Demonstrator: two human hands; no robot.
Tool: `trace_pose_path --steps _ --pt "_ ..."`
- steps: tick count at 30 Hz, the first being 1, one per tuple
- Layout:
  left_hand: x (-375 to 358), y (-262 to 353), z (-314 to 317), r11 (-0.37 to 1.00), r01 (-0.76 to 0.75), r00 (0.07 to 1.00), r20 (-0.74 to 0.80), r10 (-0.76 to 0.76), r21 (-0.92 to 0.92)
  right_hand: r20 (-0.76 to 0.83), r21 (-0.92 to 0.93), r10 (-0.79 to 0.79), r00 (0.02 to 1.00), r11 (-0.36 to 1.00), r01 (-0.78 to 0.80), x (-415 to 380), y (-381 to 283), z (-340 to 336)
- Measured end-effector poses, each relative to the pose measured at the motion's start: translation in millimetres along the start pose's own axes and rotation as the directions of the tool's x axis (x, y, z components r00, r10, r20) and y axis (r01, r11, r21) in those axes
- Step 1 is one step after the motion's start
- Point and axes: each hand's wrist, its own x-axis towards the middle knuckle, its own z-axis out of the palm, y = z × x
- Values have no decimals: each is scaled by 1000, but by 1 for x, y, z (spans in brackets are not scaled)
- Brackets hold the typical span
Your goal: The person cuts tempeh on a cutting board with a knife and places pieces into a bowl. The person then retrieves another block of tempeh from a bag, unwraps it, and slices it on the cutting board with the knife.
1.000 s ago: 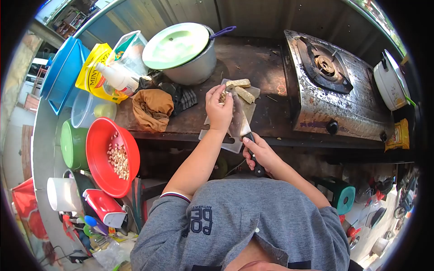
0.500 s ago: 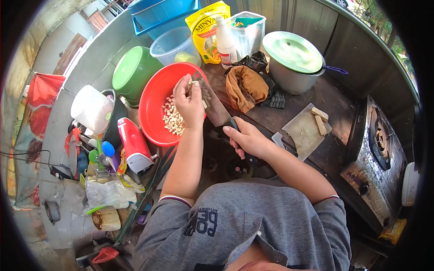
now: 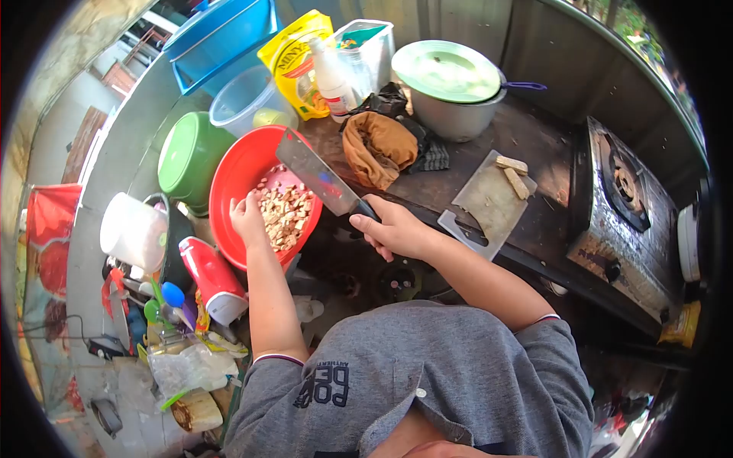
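Observation:
My right hand (image 3: 391, 227) grips the dark handle of a broad-bladed knife (image 3: 314, 174). Its blade points up and left, with the tip over the rim of a red basin (image 3: 226, 175). Inside the basin lies a heap of small pale cubes (image 3: 289, 215), which look like cut tempeh. At the heap's left side my left hand (image 3: 249, 220) reaches into the basin, fingers somewhat apart near the cubes; I see nothing held in it. Two pale strips (image 3: 516, 175) of similar stuff rest on a worn cutting board (image 3: 489, 204) to the right.
A stove (image 3: 622, 221) stands at the right. Behind are a pot (image 3: 454, 114) with a green lid, a brown cloth (image 3: 374, 149), a white bottle (image 3: 332, 80) and a yellow pouch (image 3: 294, 57). A green bucket (image 3: 191, 160) and a red-and-white appliance (image 3: 212, 278) flank the basin's left.
My left hand has left the knife blade and lowered into the basin; the pieces it held there are gone from it. The cube heap looks larger. The camera view has shifted.

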Motion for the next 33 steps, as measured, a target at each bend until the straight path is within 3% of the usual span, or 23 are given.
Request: trace_pose_path --steps 1,3,4,6,8,10,11,12,13,15,17,18,20,21,23,28,30,31,33 --pt "-1 3 11 998 -31 999 -10 32 50 4 94 13 1000 996 -14 -11 6 -7" --pt "-21 35 47 951 -271 936 -192 296 147 -26 209 13 1000 978 -8 -43 16 -21" --pt "-31 56 64 949 -289 940 -149 306 123 -30 267 2 1000 964 6 -63 22 -29" --pt "-60 98 94 928 -361 925 87 369 -97 -137 348 62 989 937 -11 -109 36 -42" --pt "-90 116 141 831 -427 799 281 531 -356 -259 385 106 960 923 2 -156 48 -52" --pt "-130 140 184 771 -425 611 478 631 -474 -373 404 133 918 914 32 -199 65 -61" --pt "-148 146 206 827 -343 557 613 560 -444 -425 427 138 895 902 64 -218 74 -65" --pt "-165 158 228 729 -504 432 595 678 -464 -492 426 165 855 902 71 -235 81 -66" --pt "-178 161 249 685 -542 337 620 708 -487 -556 425 190 809 902 80 -249 88 -68" --pt "-200 165 290 576 -643 91 696 712 -505 -615 404 204 762 911 82 -272 100 -72" --pt "-219 166 332 446 -751 -93 746 659 -487 -675 449 248 695 886 120 -289 108 -73" --pt "-226 168 345 441 -746 -110 746 657 -499 -691 444 246 679 886 132 -294 112 -74" --pt "-238 169 368 137 -911 -253 790 558 -388 -702 441 248 668 887 133 -302 118 -76" --pt "-241 170 375 131 -907 -267 787 557 -400 -704 432 244 667 893 129 -304 119 -78" --pt "-237 173 386 4 -911 -378 837 395 -413 -714 426 257 651 897 113 -310 118 -82" --pt "-230 180 373 -8 -880 -437 801 410 -476 -720 438 261 643 890 128 -315 128 -91" --pt "-224 183 369 132 -878 -358 816 454 -459 -718 443 262 645 887 133 -315 127 -95" --pt "-218 188 371 124 -876 -368 814 450 -465 -712 446 264 650 886 128 -314 127 -97" --pt "-205 198 377 409 -818 -233 884 406 -404 -713 437 251 655 889 135 -310 128 -102"
